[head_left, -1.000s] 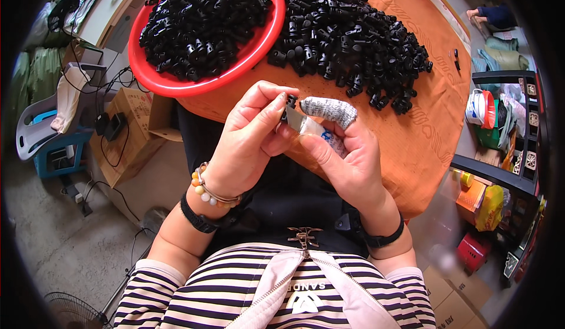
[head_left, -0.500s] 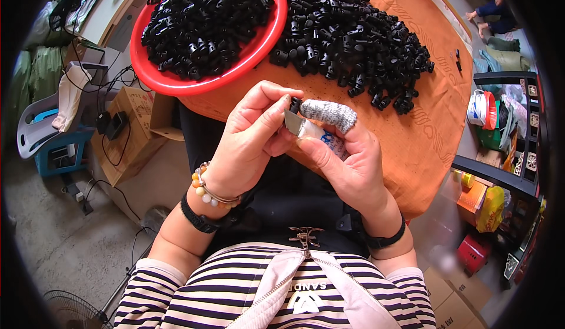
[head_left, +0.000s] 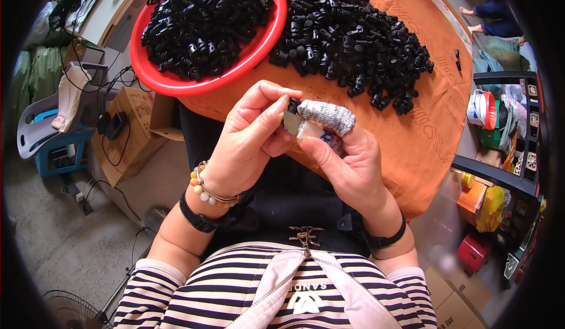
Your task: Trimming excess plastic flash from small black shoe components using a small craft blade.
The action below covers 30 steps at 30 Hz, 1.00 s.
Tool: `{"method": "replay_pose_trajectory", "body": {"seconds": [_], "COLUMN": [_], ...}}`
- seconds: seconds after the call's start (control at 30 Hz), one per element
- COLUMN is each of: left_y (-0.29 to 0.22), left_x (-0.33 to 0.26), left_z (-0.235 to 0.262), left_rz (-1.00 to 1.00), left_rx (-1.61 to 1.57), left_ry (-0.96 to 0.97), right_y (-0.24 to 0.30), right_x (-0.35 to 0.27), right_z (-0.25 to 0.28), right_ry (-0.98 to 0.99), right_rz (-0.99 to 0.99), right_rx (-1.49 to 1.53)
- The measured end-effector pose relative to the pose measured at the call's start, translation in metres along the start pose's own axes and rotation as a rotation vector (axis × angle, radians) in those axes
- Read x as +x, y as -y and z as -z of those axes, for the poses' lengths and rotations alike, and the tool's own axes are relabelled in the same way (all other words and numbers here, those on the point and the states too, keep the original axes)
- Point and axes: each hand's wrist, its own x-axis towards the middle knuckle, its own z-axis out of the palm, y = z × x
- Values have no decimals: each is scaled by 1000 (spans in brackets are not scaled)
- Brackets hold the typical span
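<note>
My left hand (head_left: 254, 126) pinches a small black plastic part (head_left: 293, 103), shaped like a cord lock, between thumb and fingertips. My right hand (head_left: 360, 167) grips a short flat metal blade (head_left: 292, 123) by its pale wrapped handle (head_left: 309, 130). The blade lies against or very close to the part; the fingers partly hide where they meet. A grey knitted sleeve (head_left: 327, 116) covers my right index finger. Beyond my hands, many similar black parts (head_left: 353, 43) lie heaped on an orange cloth (head_left: 406, 164), and more fill a red basin (head_left: 197, 87) at the upper left.
The cloth covers a table with a rounded edge on the right. A cardboard box (head_left: 132, 129) and a grey-and-blue chair (head_left: 47, 132) with cables stand at left. A black shelf rack (head_left: 494, 173) with goods is at right. Another person's legs (head_left: 494, 17) show at the upper right.
The blade and my covered right index finger have shifted slightly toward my left hand. My left hand stays nearly still. At the upper right, more of the other person's legs shows.
</note>
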Motion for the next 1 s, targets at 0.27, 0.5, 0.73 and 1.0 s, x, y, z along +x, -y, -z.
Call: {"method": "replay_pose_trajectory", "body": {"seconds": [0.27,0.5,0.73,1.0], "left_y": [-2,2,5,4], "left_x": [1,3,-1,3], "left_z": [-4,8,-8,8], "left_rz": [68,56,75,62], "left_rx": [-72,-91,-18,-84], "left_ry": [-62,120,2,106], "right_y": [2,1,4,0], "right_x": [1,8,21,15], "right_z": [2,6,-7,6], "right_ry": [14,-74,-54,-78], "right_rz": [-11,-96,-90,-146], "right_rx": [41,264,305,257]}}
